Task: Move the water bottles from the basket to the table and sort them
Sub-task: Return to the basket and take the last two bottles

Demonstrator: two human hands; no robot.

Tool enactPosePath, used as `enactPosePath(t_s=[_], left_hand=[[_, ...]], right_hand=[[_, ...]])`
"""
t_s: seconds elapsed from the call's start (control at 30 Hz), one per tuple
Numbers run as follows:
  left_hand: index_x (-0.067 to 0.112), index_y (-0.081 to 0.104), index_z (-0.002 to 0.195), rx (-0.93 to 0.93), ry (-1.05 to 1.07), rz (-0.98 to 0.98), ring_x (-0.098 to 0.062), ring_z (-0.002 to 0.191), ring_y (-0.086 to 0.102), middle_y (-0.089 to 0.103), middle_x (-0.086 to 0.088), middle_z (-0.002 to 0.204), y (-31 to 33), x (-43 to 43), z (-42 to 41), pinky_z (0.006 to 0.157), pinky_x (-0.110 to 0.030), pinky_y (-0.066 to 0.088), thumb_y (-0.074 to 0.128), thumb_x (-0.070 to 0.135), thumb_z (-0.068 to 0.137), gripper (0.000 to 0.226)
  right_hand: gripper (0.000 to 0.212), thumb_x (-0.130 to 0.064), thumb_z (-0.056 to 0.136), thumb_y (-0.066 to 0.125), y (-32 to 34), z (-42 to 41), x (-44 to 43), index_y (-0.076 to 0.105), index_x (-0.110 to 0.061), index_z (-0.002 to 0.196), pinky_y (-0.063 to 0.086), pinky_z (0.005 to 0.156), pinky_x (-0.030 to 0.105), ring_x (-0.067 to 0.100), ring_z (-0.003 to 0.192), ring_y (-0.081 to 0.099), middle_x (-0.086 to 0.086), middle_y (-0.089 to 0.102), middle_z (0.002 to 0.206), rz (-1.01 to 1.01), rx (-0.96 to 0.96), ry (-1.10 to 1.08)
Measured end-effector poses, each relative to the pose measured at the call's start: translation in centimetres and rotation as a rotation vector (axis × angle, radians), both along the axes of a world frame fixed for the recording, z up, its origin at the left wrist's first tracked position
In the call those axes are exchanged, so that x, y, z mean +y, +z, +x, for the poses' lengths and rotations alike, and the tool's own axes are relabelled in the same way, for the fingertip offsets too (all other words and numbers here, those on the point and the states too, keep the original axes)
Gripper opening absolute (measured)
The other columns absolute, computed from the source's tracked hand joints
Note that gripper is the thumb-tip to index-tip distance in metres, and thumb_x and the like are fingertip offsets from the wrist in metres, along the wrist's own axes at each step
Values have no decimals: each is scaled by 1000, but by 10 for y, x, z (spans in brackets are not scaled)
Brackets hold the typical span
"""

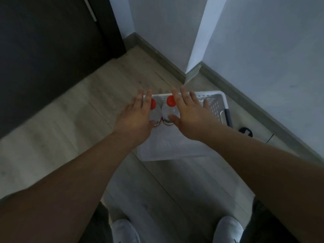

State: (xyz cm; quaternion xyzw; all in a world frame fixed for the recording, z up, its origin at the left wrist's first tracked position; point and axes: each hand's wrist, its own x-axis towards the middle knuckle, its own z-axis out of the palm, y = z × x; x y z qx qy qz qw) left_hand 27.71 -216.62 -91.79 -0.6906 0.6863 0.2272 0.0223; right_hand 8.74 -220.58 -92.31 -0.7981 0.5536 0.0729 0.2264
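Two red-capped water bottles (166, 112) lie side by side at the 11 o'clock corner of the basket (220, 95), on the floor. The left hand (138, 118) and right hand (189, 118) reach over them, fingers spread and empty, probably to lift one bottle each.

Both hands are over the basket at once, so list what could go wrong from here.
The left water bottle and right water bottle stand close side by side in the white basket, so fingers wedging between them could tip one. The left hand and right hand hover open; grabbing both at once on smooth clear plastic may slip.
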Motion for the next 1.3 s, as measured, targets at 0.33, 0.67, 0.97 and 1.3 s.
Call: enactPosePath(t_s=[0.33, 0.67, 0.97, 1.3], left_hand=[[13, 59, 119, 108, 30, -92, -29, 99, 62, 63, -10, 115, -6, -22, -7, 81, -41, 52, 61, 24, 99, 23], [19, 58, 115, 250, 21, -123, -16, 100, 58, 66, -1, 112, -1, -13, -36, 80, -30, 40, 59, 33, 102, 19], [19, 62, 113, 267, -81, -251, -19, 108, 65, 71, -2, 112, -4, -7, -55, 92, -25, 43, 65, 32, 99, 20], [17, 64, 110, 296, -126, -233, -21, 104, 68, 72, -3, 108, -15, -5, -56, 94, -30, 49, 70, 28, 96, 19]], right_hand=[[23, -32, 104, 56, 5, 4, -14, 58, -16, 121, 54, 86, 48, 25, 93, 62, 7, 68, 106, -20, -225, -44], [30, -29, 105, 59, 13, -25, -7, 57, -20, 133, 46, 90, 28, 21, 109, 63, 7, 67, 126, 3, -219, -198], [28, -30, 104, 60, 16, -50, 8, 59, -21, 130, 39, 90, 21, 14, 113, 59, 4, 62, 137, 35, -207, -240], [34, -30, 102, 63, 15, -53, 13, 58, -21, 134, 38, 95, 23, 23, 127, 59, 6, 61, 143, 57, -225, -239]])
